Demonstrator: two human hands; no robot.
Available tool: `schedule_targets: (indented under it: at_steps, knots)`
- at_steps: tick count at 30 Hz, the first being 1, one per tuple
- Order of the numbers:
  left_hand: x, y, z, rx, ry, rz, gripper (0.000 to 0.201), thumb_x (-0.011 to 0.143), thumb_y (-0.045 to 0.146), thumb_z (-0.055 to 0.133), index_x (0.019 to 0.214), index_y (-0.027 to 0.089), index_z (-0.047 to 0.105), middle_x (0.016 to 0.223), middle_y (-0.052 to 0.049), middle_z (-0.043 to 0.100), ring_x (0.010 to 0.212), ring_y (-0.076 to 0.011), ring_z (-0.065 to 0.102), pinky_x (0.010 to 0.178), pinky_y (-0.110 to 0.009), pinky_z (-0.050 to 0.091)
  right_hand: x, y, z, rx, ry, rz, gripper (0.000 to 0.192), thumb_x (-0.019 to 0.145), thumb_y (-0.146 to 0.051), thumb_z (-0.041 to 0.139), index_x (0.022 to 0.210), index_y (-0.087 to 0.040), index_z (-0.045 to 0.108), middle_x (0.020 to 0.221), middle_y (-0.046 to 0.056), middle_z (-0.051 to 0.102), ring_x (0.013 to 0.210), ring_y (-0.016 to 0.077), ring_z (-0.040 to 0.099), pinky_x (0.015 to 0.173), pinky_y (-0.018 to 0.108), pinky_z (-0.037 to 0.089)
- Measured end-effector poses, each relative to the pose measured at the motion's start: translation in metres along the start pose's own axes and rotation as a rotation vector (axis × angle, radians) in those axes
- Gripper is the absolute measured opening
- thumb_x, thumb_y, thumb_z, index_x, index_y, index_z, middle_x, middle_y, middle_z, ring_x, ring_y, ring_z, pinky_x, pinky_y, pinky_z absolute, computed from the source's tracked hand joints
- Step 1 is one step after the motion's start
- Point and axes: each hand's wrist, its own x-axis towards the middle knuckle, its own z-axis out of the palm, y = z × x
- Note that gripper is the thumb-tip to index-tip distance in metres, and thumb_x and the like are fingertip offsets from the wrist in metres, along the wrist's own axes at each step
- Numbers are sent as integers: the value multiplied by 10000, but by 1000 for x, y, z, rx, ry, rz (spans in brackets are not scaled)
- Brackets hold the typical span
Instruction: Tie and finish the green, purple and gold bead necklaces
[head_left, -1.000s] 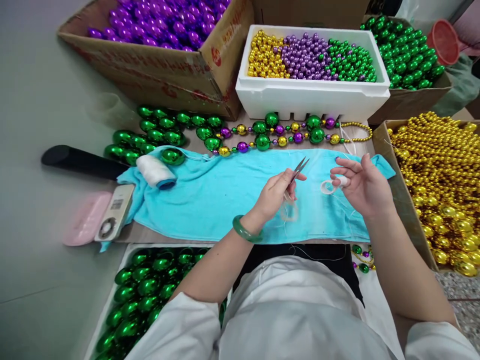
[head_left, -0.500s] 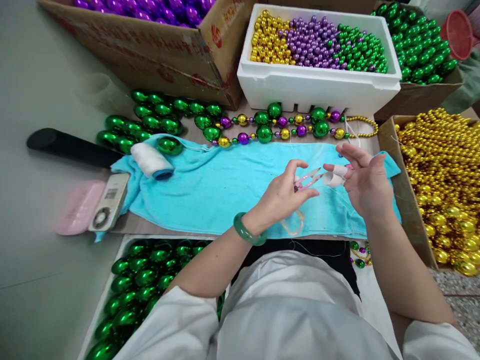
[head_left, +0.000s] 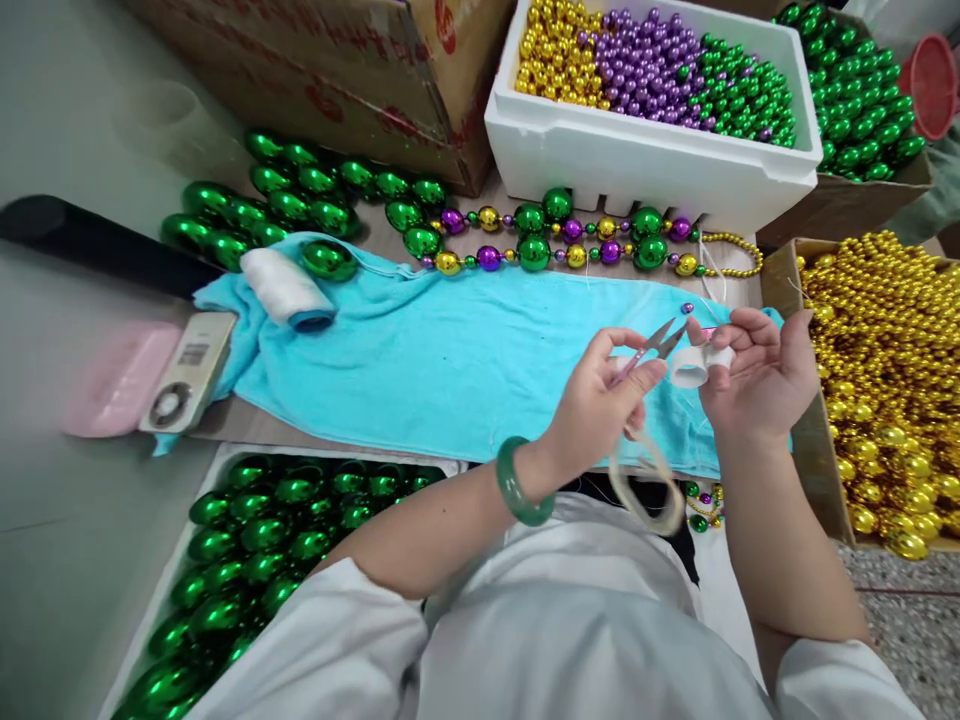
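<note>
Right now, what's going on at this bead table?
A person sits at a turquoise towel ringed by boxes of beads. The left hand holds small thread snips, blades open, pointed at the right hand. The right hand's fingers are taped white, and it seems to pinch fine thread. A finished strand of green, purple and gold beads lies past the towel, with a thread spool at the left.
</note>
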Motion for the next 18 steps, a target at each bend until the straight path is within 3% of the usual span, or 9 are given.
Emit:
schedule_targets:
  at_steps: [3,7,12,18]
  knots:
    - [0,-18,15,-115,51,9,405,792,393,668,1081,242,430,693,75,491,499,-54,482,463,-175,415,-9,1,8,-81,19,-31,445,876,-611,458,763,-235,666,619,-21,640,368,91,498,814,419,580]
    - [-1,-30,15,-95,140,83,431,788,377,687,1121,252,445,758,59,513,546,-54,534,485,-166,461,-17,2,12,-122,16,-116,468,886,-629,410,765,-263,675,606,-38,620,352,82,472,991,479,496]
    - [-6,-27,18,-307,60,-38,417,817,423,636,1108,234,403,866,5,620,633,-119,663,485,-186,499,-21,10,12,-131,-9,-165,450,887,-630,392,791,-300,683,618,-54,626,352,81,463,1086,492,414]
    - [5,-30,16,-275,115,-21,330,810,331,631,1055,218,440,730,59,587,444,-33,503,433,-155,409,-28,14,14,-170,-141,-84,430,856,-643,438,953,-303,683,773,-18,699,482,138,606,1130,511,343]
